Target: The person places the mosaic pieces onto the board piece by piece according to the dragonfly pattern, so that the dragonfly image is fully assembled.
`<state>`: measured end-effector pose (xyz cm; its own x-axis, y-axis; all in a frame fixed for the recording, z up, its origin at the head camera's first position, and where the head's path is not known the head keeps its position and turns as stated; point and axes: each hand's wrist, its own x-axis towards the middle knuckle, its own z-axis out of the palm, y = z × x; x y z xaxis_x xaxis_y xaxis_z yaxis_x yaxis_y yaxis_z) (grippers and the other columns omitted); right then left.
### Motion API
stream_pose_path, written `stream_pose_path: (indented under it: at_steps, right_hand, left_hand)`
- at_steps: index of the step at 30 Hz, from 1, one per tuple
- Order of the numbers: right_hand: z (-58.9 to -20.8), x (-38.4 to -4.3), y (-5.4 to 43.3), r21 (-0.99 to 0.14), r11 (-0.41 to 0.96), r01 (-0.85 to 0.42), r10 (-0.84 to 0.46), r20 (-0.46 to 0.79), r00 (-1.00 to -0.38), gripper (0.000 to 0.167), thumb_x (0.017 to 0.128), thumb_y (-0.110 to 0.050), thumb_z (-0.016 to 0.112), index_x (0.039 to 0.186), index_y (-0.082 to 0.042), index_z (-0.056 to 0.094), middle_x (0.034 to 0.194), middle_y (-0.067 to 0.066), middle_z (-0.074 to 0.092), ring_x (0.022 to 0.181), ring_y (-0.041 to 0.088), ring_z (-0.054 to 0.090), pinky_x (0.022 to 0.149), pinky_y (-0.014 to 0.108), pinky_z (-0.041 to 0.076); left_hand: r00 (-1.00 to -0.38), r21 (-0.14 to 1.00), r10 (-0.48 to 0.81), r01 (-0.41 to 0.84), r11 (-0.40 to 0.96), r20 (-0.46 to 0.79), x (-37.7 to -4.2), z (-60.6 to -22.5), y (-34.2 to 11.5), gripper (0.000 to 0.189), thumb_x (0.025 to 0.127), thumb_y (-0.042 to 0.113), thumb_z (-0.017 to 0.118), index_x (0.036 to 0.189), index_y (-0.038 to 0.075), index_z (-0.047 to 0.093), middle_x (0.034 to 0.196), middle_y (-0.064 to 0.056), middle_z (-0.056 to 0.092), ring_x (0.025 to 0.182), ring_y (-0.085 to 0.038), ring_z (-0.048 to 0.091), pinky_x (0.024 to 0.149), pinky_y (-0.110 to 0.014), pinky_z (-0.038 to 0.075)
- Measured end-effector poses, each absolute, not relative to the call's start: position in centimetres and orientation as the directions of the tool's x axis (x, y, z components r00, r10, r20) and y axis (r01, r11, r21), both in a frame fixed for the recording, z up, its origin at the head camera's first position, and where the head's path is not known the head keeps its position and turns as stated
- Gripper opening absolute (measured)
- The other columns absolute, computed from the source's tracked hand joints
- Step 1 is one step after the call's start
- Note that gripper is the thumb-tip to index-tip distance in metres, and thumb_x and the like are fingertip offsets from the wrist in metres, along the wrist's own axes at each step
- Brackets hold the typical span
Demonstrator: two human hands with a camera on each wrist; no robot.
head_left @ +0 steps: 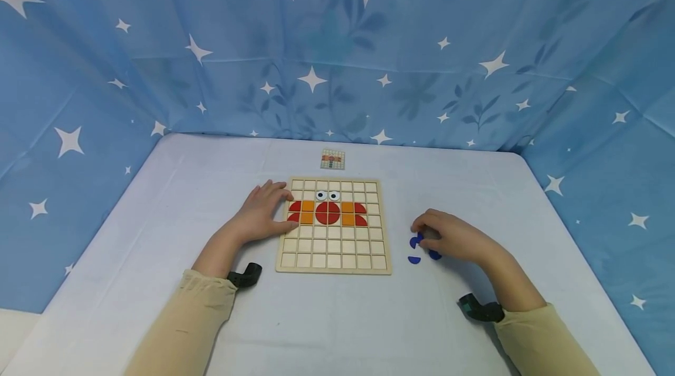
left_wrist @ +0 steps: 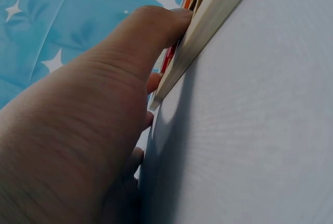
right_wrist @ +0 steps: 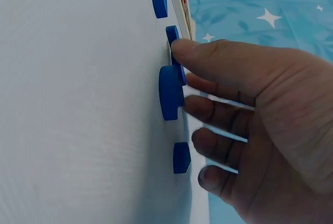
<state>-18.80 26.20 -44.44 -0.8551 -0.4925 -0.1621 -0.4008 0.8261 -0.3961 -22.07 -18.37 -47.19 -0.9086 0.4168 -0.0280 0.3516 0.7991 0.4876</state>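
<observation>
Surface: you have a white cloth-covered surface (head_left: pixel 337 317) running well past the board on both sides. Blue curtain (head_left: pixel 327 30) printed with white stars and leaf shapes closes off the far, left and right sides. The wooden grid board (head_left: pixel 334 265) lies flat near the middle, with red pieces (head_left: pixel 328 213) and orange squares (head_left: pixel 348 212) across its middle rows; two eye pieces (head_left: pixel 328 195) sit just to the far side of the red disc. A small picture card (head_left: pixel 333 159) lies apart, beyond the board's far edge. Blue pieces (head_left: pixel 414 260) are on the cloth, right of the board.

Your left hand (head_left: pixel 262 212) is at the board's left edge, thumb and index finger spread wide. Your right hand (head_left: pixel 452 236) is over the blue pieces, fingers gently curved, thumb near the index finger; cannot tell whether a piece is gripped.

Views compared: the head view gives the whole layout and the card. Your left wrist view adds the board's thick side, with the thumb tip laid against its edge and a shadow on the cloth below. Your right wrist view adds the thickness of the blue pieces, the thumb tip overlapping one of them and the other fingers held apart; only a sliver of the board enters there.
</observation>
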Motion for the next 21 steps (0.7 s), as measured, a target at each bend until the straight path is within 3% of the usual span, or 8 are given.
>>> stream_pose_path:
  at_steps: [7,21]
  right_hand:
    - [-44.7,-18.7,26.0,-0.389,0.833,-0.392,-0.474,-0.138,-0.87,0.022,0.085,-0.022,0.078,0.102,-0.016,0.066,0.098,-0.006,0.06,0.089,0.012,0.054,0.079,0.033,0.051]
    - [-43.2,-19.1,24.4,-0.385,0.819,-0.426,-0.495,-0.1,-0.863,0.022,0.087,-0.021,0.075,0.106,-0.018,0.064,0.098,-0.003,0.058,0.086,0.013,0.05,0.07,0.027,0.047]
  left_hand:
    - [-0.909,0.484,0.415,0.354,0.8,-0.021,-22.2,-47.6,-18.4,0.055,0.084,0.052,0.072,0.125,0.019,0.053,0.159,-0.012,0.031,0.152,-0.04,0.013,0.124,-0.057,0.004]
    - [-0.912,0.495,0.41,0.349,0.796,-0.017,-22.1,-47.7,-18.3,0.055,0.084,0.053,0.073,0.123,0.021,0.053,0.16,-0.011,0.031,0.153,-0.039,0.012,0.125,-0.056,0.004]
